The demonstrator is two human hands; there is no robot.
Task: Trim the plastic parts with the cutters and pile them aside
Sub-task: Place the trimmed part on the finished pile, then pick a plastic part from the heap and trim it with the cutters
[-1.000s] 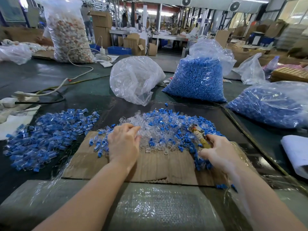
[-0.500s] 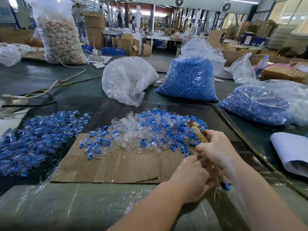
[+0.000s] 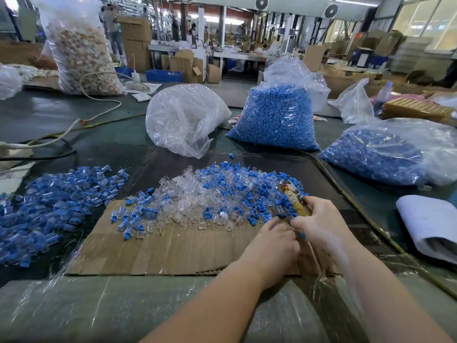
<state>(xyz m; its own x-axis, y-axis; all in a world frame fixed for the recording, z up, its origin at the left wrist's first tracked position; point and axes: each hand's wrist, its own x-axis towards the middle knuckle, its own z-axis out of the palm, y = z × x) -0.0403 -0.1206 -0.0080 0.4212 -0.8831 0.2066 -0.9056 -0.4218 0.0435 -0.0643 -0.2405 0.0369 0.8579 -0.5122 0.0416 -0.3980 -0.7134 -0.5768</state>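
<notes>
A heap of clear and blue plastic parts (image 3: 212,194) lies on a cardboard sheet (image 3: 173,251) in front of me. A second pile of blue-and-clear parts (image 3: 49,206) is spread to the left on the dark table. My right hand (image 3: 321,224) grips the yellow-handled cutters (image 3: 293,198), whose metal jaws point up and away over the heap's right edge. My left hand (image 3: 274,241) sits right beside it with fingers curled in toward the right hand's fingertips; what it pinches is hidden.
Behind the heap stand a clear bag (image 3: 183,120) and a bag of blue parts (image 3: 277,117). Another blue-filled bag (image 3: 385,154) lies at right, with a folded white cloth (image 3: 430,224) nearer. Cables (image 3: 49,142) cross the left table. A tall sack (image 3: 79,45) stands far left.
My left hand left the middle of the heap and swept right to meet my right hand. The right hand kept hold of the cutters and barely shifted.
</notes>
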